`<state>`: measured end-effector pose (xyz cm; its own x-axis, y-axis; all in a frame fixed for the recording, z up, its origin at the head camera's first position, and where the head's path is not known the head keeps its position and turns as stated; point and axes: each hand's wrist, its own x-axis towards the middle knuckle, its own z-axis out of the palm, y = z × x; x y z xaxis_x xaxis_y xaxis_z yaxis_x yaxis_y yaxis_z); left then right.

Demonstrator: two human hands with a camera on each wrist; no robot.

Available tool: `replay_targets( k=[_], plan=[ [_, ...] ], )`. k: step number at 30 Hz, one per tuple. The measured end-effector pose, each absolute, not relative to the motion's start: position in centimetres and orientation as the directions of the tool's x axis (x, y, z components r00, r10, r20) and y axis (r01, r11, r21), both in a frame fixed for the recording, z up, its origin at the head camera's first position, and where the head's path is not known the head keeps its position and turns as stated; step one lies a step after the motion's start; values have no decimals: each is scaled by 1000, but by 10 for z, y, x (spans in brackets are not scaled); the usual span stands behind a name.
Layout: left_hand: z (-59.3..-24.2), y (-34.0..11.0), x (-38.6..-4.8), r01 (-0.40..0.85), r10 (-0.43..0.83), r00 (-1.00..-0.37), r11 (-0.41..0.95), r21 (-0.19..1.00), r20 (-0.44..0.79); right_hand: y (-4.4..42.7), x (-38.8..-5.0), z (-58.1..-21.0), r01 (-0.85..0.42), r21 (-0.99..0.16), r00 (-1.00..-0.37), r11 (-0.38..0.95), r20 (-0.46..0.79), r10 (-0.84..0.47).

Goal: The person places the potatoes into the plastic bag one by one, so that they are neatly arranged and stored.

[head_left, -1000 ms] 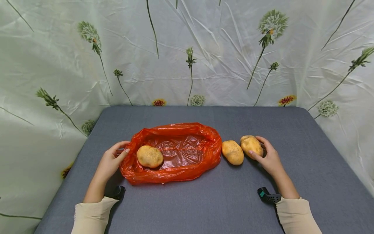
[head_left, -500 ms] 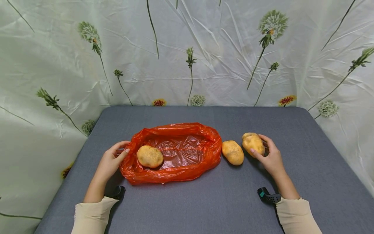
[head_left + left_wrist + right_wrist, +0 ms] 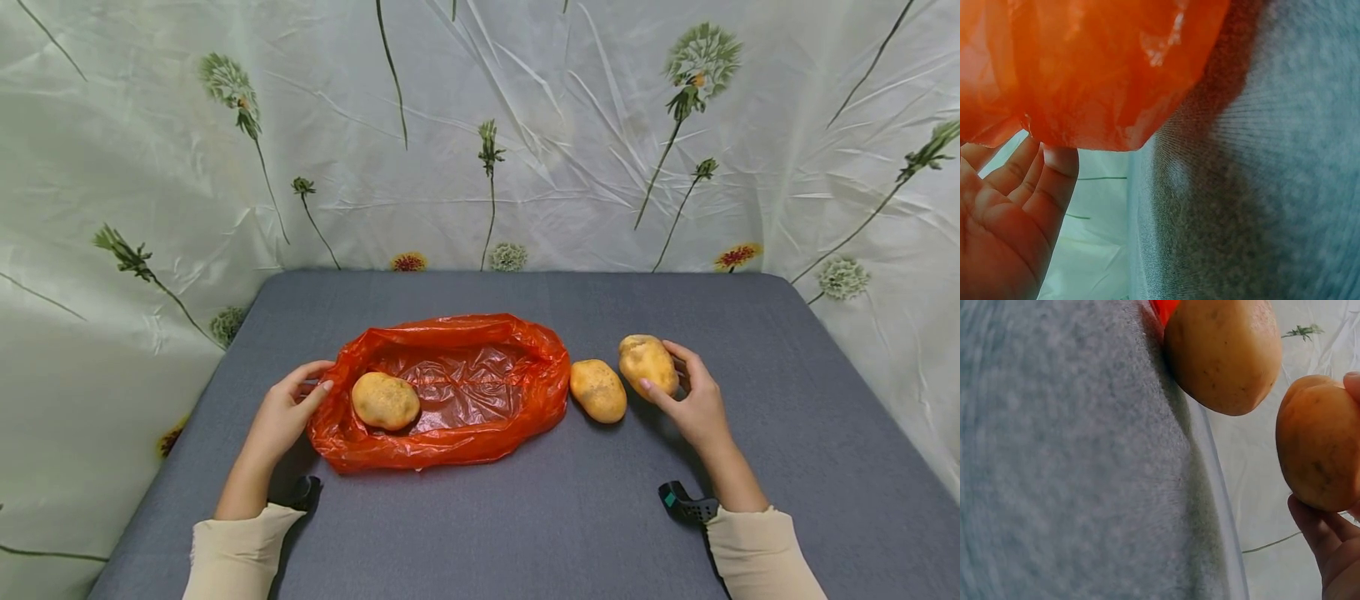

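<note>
An orange-red plastic bag (image 3: 450,452) lies spread with its mouth gaping, one potato (image 3: 386,402) inside at its left end. At the bag's left edge, my left hand (image 3: 281,412) touches the rim with bent fingers; the left wrist view shows its fingertips against the plastic (image 3: 1104,75). My right hand (image 3: 697,408) grips a potato (image 3: 648,367) between thumb and fingers, raised off the table, as the right wrist view shows of this potato (image 3: 1319,444). Another potato (image 3: 597,392) rests on the table beside the bag's right edge, left of the gripped one.
A grey cloth covers the table (image 3: 487,533). Behind it hangs a pale curtain (image 3: 555,108) printed with flowers. Each wrist carries a black strap device, the right one (image 3: 686,504) near the sleeve cuff.
My right hand has lifted its potato off the table and shifted it slightly toward the back. The left hand, the bag and the other potatoes look unmoved.
</note>
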<state>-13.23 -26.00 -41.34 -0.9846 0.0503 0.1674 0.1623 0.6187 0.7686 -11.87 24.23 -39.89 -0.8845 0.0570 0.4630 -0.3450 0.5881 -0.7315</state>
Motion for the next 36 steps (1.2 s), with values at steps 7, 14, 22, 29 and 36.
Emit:
replay_targets(
  k=[7, 14, 22, 29, 36],
  plan=[
    [-407, -256, -129, 171, 52, -983, 603, 779, 176, 237, -119, -396, -389, -756, -874, 527, 483, 48],
    [-387, -243, -120, 195, 55, -978, 604, 773, 203, 230, -119, -393, -432, -766, -868, 476, 497, 11],
    [-399, -252, -126, 192, 66, -979, 612, 767, 192, 222, -118, -390, -468, -748, -855, 471, 518, -28],
    [-388, -245, -121, 196, 58, -978, 601, 775, 203, 212, -118, -387, -521, -728, -831, 446, 552, -70],
    [-403, -254, -128, 175, 53, -982, 612, 772, 181, 197, -121, -380, -554, -727, -821, 406, 558, -120]
  ],
)
